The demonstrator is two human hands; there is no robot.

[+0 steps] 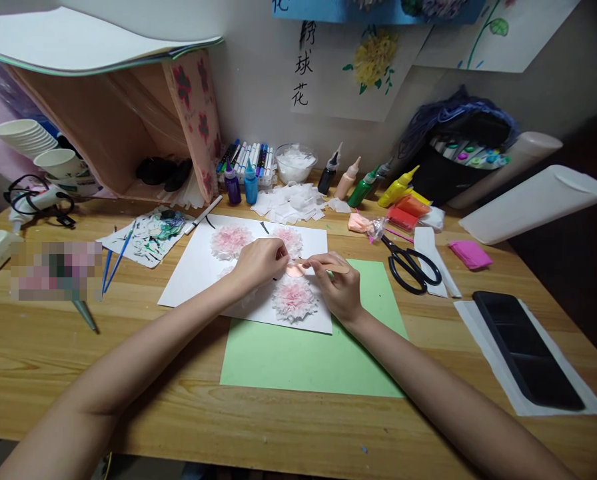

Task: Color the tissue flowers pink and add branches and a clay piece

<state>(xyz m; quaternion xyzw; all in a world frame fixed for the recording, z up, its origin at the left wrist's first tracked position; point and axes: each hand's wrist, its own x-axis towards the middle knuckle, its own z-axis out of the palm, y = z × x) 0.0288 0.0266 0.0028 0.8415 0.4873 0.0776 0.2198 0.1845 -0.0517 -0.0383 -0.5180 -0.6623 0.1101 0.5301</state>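
My right hand [341,283] pinches a slim peach-coloured stick tool [336,268], its tip over a flat, round peach piece [294,270] on the white sheet [188,283]. Close by on the left, my left hand [261,261] rests over the sheet with its fingers curled; what they hold, if anything, is hidden. Pink-and-white ruffled paper flowers surround the round piece: one at the upper left [231,241], one behind [286,239] and one in front [294,300]. Another shows partly under my left wrist. A green sheet [308,363] lies beneath.
Black scissors [413,267], a pink packet [471,255] and a phone [528,347] lie on the right. Behind are paint bottles [347,179], white paper scraps [291,202] and a glass bowl [296,162]. Two brushes [118,260] and a paint-smeared sheet [151,233] lie left.
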